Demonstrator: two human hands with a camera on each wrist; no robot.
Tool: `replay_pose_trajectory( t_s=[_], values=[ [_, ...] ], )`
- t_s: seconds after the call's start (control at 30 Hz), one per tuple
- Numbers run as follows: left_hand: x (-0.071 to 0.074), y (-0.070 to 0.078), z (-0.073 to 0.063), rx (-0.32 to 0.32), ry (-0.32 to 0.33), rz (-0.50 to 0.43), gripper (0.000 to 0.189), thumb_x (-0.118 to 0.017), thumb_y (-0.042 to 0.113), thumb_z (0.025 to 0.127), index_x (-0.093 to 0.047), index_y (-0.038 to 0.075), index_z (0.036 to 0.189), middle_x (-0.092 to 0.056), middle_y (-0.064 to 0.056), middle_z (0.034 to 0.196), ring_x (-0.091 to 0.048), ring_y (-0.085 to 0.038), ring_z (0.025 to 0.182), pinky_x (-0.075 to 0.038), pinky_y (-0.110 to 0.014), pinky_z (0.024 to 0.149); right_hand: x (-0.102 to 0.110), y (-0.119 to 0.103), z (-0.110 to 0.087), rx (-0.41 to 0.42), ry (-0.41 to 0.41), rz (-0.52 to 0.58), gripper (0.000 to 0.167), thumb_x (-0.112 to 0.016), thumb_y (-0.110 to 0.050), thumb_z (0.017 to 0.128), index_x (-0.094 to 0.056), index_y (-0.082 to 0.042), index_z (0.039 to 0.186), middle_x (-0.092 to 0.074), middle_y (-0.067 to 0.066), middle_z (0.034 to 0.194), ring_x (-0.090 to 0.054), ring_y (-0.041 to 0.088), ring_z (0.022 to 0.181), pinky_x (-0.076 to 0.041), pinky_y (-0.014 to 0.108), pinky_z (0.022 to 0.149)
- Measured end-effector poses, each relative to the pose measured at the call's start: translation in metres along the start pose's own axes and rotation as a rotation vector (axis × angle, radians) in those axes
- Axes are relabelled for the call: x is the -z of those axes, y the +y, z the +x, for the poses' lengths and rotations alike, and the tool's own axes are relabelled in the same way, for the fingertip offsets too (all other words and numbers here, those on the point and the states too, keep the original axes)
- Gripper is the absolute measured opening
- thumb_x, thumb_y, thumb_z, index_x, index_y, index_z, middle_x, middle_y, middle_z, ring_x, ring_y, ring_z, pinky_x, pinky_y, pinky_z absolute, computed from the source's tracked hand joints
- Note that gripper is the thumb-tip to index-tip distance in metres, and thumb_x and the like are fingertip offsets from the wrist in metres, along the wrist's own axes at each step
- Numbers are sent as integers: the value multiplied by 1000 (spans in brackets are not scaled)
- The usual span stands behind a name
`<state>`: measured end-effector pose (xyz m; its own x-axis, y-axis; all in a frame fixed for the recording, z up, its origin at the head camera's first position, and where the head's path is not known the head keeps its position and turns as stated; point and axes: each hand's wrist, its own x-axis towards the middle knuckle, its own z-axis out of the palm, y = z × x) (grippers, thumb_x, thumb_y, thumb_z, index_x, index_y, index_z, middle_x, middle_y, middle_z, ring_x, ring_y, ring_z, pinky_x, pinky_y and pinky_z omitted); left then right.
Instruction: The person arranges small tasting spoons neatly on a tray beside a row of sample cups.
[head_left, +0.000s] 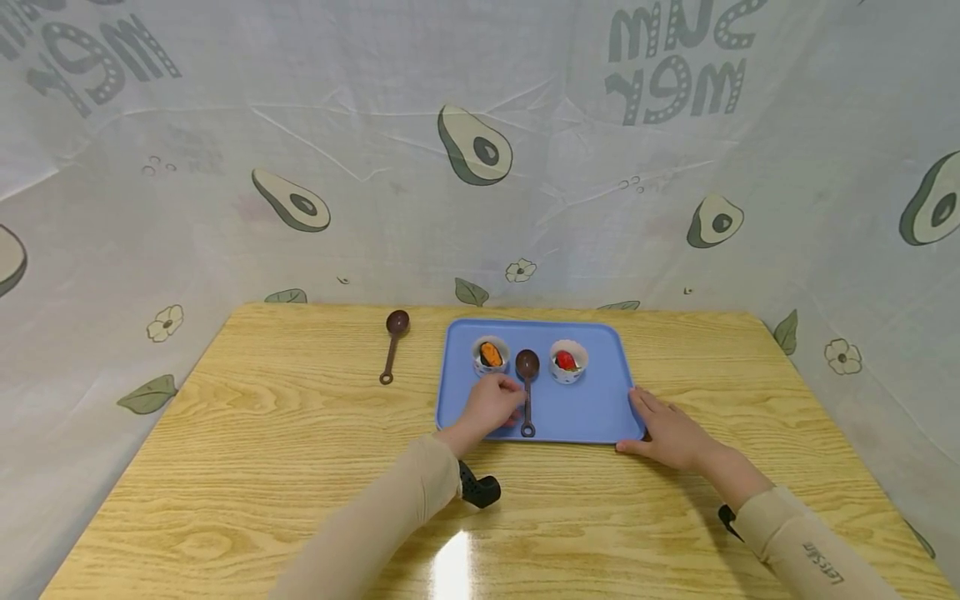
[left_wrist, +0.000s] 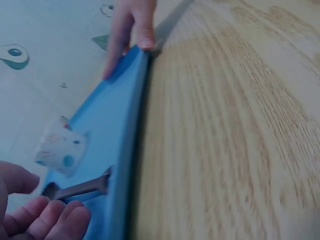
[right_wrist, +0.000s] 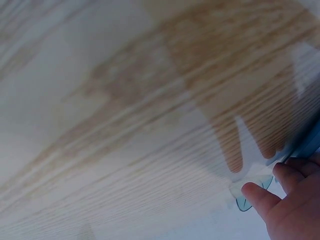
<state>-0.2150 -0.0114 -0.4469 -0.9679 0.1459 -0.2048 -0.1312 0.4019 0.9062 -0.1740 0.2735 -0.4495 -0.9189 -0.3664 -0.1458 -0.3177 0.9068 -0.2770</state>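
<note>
Two patterned cups [head_left: 567, 377] on blue tray [head_left: 600, 408], orange and red pieces [head_left: 491, 354] inside

A brown spoon [head_left: 528, 365] lies on a blue rectangular tray [head_left: 592, 410] — ring end by the near rim.

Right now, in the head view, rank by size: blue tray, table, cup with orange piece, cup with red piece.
Table
Blue tray
Cup with orange piece, cup with red piece: alike, so unranked
</note>
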Motion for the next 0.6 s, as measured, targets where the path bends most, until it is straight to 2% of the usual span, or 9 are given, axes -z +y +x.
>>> replay_pose_trajectory(
  t_s=[0.1,0.23,0.3,0.43,0.6],
  values=[
    [12,4,-4,-17,-20,-8,18,-56,18,92,-63,2,99,-66,-16,85,-64,-20,64,-55,-30,56,0,0,0,-3,-2,0,94,-60,-53,84,-25,13,141,-24,31,148,-28,47,133,-25,67,103],
    [31,12,-7,-54,-10,-29,20,-56,20,93,-61,2,100,-64,-21,93,-65,-32,76,-56,-32,59,1,1,-1,-5,-2,4,94,-60,-53,84,-25,13,142,-23,31,148,-28,47,134,-24,67,103],
    [43,14,-6,-64,13,-32,22,-56,22,93,-61,2,101,-63,-22,95,-65,-34,82,-55,-31,59,1,1,-1,-4,-1,3,94,-60,-53,84,-25,13,142,-24,31,148,-28,47,134,-24,67,103],
    [65,13,-1,-57,101,-27,24,-57,25,93,-63,3,101,-64,-20,96,-65,-32,85,-53,-25,59,0,0,-1,-2,1,1,93,-60,-52,84,-25,13,141,-24,31,148,-29,47,133,-25,67,103],
    [93,8,5,-15,191,-68,29,-54,26,93,-62,1,107,-63,-21,103,-64,-33,91,-55,-29,65,0,0,0,-1,0,-2,94,-60,-53,84,-25,13,142,-24,31,148,-29,47,133,-25,66,103]
  ],
)
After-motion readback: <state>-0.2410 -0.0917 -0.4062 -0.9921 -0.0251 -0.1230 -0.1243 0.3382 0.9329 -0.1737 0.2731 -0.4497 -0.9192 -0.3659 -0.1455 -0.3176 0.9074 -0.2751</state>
